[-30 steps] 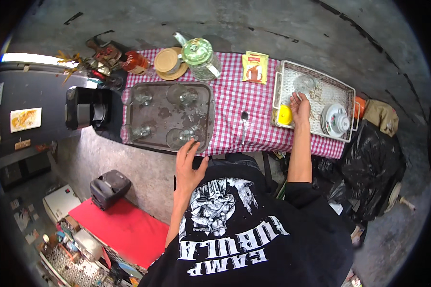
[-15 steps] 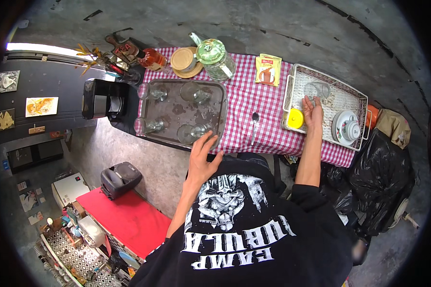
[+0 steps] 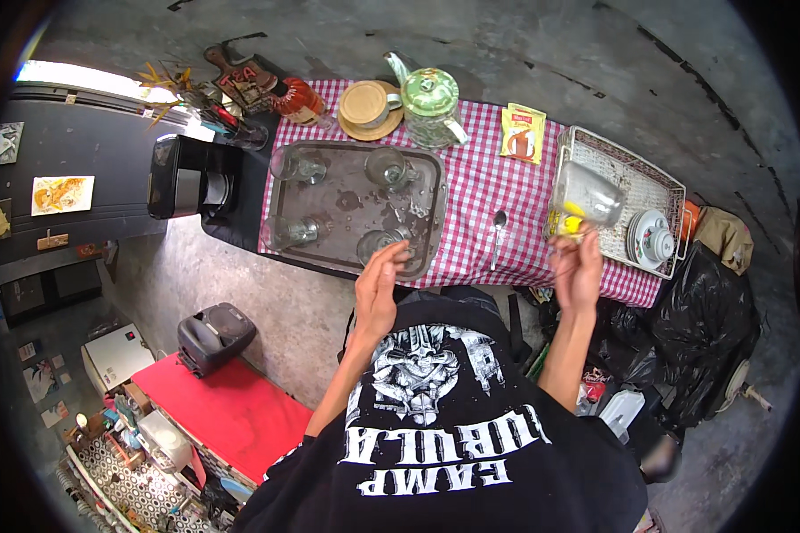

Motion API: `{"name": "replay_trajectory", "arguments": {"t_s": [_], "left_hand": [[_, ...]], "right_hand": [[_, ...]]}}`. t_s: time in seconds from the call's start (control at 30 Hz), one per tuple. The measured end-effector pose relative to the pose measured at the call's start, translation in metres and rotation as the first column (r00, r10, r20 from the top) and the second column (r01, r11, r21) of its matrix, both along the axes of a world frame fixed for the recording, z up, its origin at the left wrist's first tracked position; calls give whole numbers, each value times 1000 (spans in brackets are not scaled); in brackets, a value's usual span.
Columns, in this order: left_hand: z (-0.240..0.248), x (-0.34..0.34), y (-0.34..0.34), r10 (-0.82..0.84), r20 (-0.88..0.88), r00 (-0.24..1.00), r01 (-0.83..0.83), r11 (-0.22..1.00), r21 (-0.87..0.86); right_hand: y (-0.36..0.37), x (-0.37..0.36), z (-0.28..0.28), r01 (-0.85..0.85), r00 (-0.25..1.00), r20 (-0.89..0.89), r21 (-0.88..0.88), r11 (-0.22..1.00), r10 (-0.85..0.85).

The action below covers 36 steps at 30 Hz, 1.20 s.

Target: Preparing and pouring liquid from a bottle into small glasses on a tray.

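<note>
In my right hand (image 3: 578, 262) is a clear drinking glass (image 3: 593, 191), tilted above the near left corner of a white wicker basket (image 3: 646, 169). A round yellow lid (image 3: 566, 218) in the basket shows partly through the glass. My left hand (image 3: 380, 289) has its fingers stretched out at the near right corner of a brown tray (image 3: 342, 233). They reach in front of a glass mug (image 3: 378, 242); whether they touch it I cannot tell. More glass mugs stand toward the tray's other corners, with wet patches between them.
A spoon (image 3: 500, 226) lies on the red checked cloth (image 3: 476, 191). Yellow sachets (image 3: 523, 133), a green-topped pitcher (image 3: 430, 107), a lidded cup (image 3: 364, 104) and an amber bottle (image 3: 297, 99) line the back. Stacked cups and saucers (image 3: 651, 240) sit in the basket. A black appliance (image 3: 180, 178) stands left.
My right hand has lifted the glass up from the basket and brought it nearer to me, tilted. My left hand stays by the tray's corner, its fingers closer together. The view has shifted slightly.
</note>
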<state>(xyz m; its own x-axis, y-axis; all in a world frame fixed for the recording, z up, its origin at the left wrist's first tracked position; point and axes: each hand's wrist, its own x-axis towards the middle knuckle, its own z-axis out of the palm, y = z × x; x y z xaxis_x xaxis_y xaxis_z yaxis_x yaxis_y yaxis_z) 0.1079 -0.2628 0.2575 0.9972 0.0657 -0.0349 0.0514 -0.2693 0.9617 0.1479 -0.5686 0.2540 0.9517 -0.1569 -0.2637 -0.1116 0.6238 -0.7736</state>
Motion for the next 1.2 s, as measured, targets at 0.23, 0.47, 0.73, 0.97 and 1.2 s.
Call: {"name": "replay_trajectory", "arguments": {"t_s": [0.23,0.47,0.73,0.97,1.2], "left_hand": [[5,14,55,-272,-202,941,35,671,-741],[4,13,147,-175,-308,935,-149,594,-791],[-12,38,204,-442,-333,833,-33,561,-827],[1,66,201,-599,-261,757,155,552,-819],[5,63,187,-519,-216,827,166,594,-787]], "right_hand": [[161,-23,7,-457,884,-27,-259,851,466],[259,-5,23,-438,739,-30,-780,447,673],[302,-17,28,-377,755,-83,-867,327,650],[302,-29,25,-409,832,-133,-802,435,538],[287,-19,25,-525,809,-245,-710,470,534]]}}
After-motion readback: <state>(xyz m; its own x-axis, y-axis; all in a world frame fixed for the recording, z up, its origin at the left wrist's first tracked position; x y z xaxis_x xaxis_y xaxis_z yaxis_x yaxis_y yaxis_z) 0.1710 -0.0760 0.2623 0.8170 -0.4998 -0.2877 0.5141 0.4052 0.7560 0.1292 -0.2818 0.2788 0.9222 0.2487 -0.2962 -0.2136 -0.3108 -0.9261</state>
